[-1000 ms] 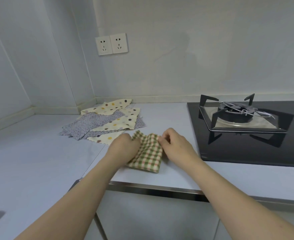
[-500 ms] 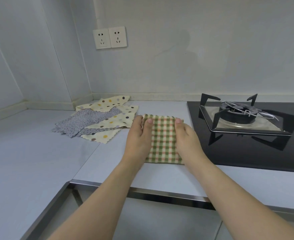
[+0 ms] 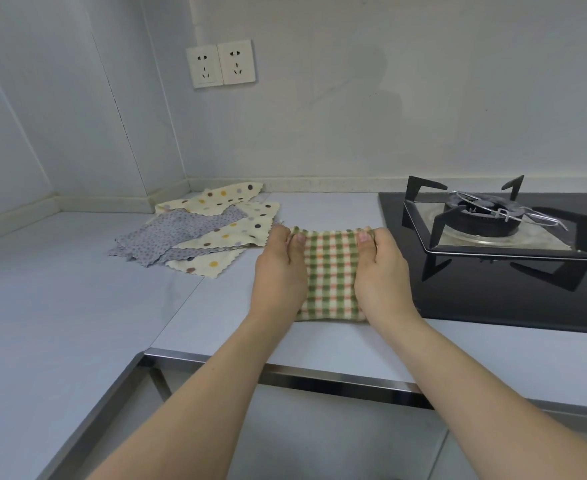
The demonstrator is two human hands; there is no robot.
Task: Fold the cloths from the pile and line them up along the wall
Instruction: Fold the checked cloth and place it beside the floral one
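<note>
Under both hands (image 3: 280,271) (image 3: 382,271), checked cloth's (image 3: 330,271) side edges are hidden.

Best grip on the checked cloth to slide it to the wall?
Probably as held now: left hand and right hand pinch the far corners of the checked cloth, coming from the near edge. It lies flat, folded to a rectangle, so gripping both corners should keep the layers together.

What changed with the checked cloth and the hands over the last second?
The checked cloth, bunched a second ago, now lies as a flat folded rectangle. Left hand and right hand moved to its far corners, and each now has a thumb-and-finger grip there. The pile stayed put.
</note>
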